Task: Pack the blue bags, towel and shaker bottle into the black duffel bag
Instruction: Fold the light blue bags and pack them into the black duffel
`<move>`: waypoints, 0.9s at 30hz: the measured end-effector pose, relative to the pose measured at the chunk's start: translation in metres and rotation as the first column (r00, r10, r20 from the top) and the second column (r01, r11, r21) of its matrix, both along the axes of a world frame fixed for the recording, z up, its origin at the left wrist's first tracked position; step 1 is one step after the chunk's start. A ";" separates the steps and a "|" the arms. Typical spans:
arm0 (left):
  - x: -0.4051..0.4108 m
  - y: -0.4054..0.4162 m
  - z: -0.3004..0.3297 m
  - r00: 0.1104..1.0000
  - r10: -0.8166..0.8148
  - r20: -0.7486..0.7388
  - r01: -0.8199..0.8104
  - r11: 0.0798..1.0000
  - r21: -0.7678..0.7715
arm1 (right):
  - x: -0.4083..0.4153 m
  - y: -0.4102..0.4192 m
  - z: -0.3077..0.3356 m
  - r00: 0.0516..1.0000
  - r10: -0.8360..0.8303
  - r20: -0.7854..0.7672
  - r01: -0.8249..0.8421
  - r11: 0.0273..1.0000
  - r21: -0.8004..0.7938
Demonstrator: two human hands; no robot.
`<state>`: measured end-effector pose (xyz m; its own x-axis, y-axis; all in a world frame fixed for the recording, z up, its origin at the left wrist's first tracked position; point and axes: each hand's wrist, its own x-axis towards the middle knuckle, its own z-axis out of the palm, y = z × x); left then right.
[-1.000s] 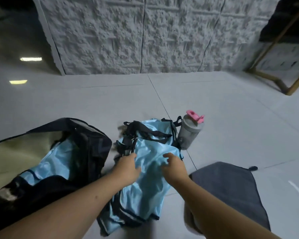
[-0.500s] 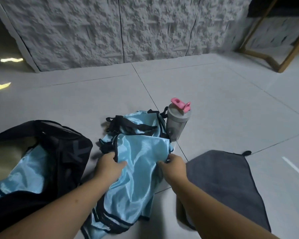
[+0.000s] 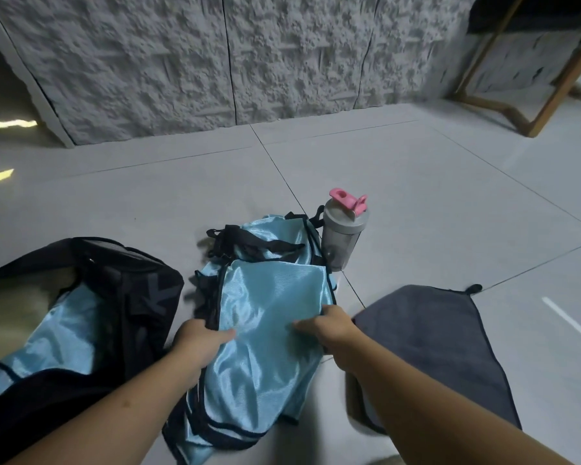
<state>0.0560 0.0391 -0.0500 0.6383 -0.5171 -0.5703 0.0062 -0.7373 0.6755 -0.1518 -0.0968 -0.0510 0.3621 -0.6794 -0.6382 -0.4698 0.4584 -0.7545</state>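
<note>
- Grey tiled floor; rough white wall at 12 o'clock.
- Both hands, left and right, clamp the blue bag.
- Black duffel bag at 9 o'clock, towel at 3, shaker bottle at 1.

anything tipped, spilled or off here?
Nothing stands out. The shaker bottle stands upright with its pink lid on, the grey towel lies flat on the floor, and both hands hold the blue bag beside the open black duffel bag.
</note>
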 end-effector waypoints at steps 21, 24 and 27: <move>0.006 0.006 -0.015 0.983 -0.088 -0.160 0.090 0.996 0.002 | 0.005 0.006 0.000 0.991 -0.132 0.029 0.128 0.985 0.117; 0.003 0.005 -0.008 0.985 -0.135 -0.106 0.136 0.991 0.006 | -0.001 0.001 -0.002 0.990 -0.132 -0.041 0.136 0.986 0.100; 0.002 0.000 -0.003 0.995 -0.088 -0.035 0.086 0.994 -0.071 | -0.004 0.000 -0.005 0.996 -0.077 -0.037 0.081 0.988 0.134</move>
